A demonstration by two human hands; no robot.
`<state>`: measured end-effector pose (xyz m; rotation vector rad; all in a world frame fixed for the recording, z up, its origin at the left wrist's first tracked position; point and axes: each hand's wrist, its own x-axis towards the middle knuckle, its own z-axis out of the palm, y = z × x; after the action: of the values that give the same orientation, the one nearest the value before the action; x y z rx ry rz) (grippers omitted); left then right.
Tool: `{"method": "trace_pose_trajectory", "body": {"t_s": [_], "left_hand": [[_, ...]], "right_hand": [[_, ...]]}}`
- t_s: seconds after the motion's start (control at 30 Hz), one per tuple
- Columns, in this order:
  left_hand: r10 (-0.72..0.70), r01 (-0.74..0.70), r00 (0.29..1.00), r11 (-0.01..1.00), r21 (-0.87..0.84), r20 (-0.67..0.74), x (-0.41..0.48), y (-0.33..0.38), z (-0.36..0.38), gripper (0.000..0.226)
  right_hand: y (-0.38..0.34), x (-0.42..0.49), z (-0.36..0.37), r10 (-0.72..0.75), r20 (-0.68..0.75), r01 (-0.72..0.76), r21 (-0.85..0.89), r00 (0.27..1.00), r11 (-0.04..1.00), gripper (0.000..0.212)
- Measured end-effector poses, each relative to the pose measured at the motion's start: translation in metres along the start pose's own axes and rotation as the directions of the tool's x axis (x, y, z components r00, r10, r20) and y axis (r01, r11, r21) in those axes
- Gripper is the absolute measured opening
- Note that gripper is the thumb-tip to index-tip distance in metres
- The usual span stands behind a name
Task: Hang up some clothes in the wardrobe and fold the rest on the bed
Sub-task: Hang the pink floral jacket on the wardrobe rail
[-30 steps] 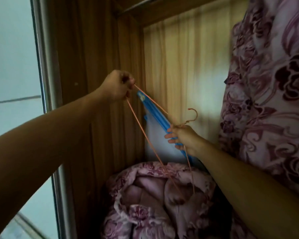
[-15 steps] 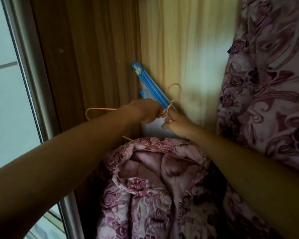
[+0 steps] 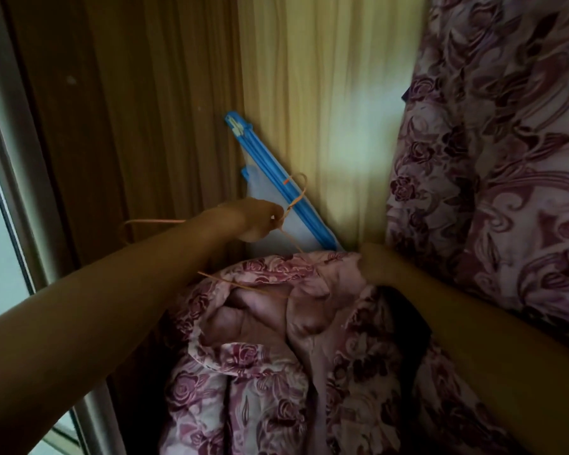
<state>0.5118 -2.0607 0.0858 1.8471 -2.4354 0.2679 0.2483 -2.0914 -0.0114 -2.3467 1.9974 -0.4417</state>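
A thin orange wire hanger (image 3: 243,284) is inside the wardrobe, its hook (image 3: 301,187) up against a blue plastic frame. My left hand (image 3: 260,221) grips the hanger at the twisted neck just below the hook. One wire shoulder loops out to the left of my forearm; the bottom wire lies across the quilt. My right hand (image 3: 373,262) is low beside the quilt's top edge, apart from the hanger. Its fingers are hidden behind the fabric. No garment is on the hanger.
A rolled pink floral quilt (image 3: 260,349) fills the wardrobe floor. A blue-framed pale panel (image 3: 278,195) leans in the back corner. Floral fabric (image 3: 493,165) hangs at the right. The wooden side wall (image 3: 128,126) and metal door frame (image 3: 10,178) close the left.
My left hand came down from shoulder height to the hanger's neck. My right hand let go of the neck and dropped right, to the quilt's edge. The view tilted downward.
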Motion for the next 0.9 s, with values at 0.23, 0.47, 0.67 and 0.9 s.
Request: {"method": "trace_pose_trajectory", "body": {"t_s": [0.23, 0.47, 0.67, 0.9], "left_hand": [[0.012, -0.155, 0.981, 0.652, -0.742, -0.195, 0.006, 0.018, 0.056, 0.031], [0.042, -0.305, 0.944, 0.488, -0.818, -0.328, 0.006, 0.019, 0.096, 0.014], [-0.006, -0.163, 0.980, 0.538, -0.827, -0.197, 0.011, -0.004, 0.106, 0.016], [-0.140, 0.310, 0.877, 0.895, -0.320, 0.459, 0.000, -0.071, 0.099, 0.054]], "right_hand": [[-0.044, 0.007, -0.043, 0.060, -0.298, 0.193, 0.745, 0.953, 0.638, 0.026], [-0.026, -0.007, -0.024, -0.216, -0.076, 0.216, 0.621, 0.973, 0.753, 0.036], [-0.005, 0.007, 0.008, -0.341, -0.064, 0.347, 0.122, 0.938, 0.930, 0.057], [0.013, 0.005, 0.003, -0.408, -0.132, 0.420, 0.073, 0.903, 0.905, 0.035]]}}
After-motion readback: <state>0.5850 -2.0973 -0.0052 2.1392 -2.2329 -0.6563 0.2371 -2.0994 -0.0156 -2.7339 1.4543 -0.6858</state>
